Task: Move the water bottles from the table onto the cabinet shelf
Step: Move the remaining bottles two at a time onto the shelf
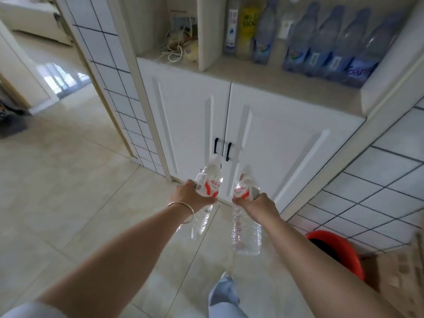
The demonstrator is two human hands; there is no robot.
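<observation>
Your hands: left hand (195, 193) grips one water bottle (207, 183), right hand (259, 203) another bottle (244, 212).
Bottle axes: pointing toward the cabinet.
Cabinet shelf (263, 76): ahead and above, right hand nearer its free front edge.

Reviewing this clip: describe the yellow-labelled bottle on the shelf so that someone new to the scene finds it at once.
Start at the white cabinet with two doors and black handles, and look at the open shelf above them, right of the upright divider. The yellow-labelled bottle stands second from the left in the row there. It alone has a yellow label; its neighbours are pale or blue.
</observation>
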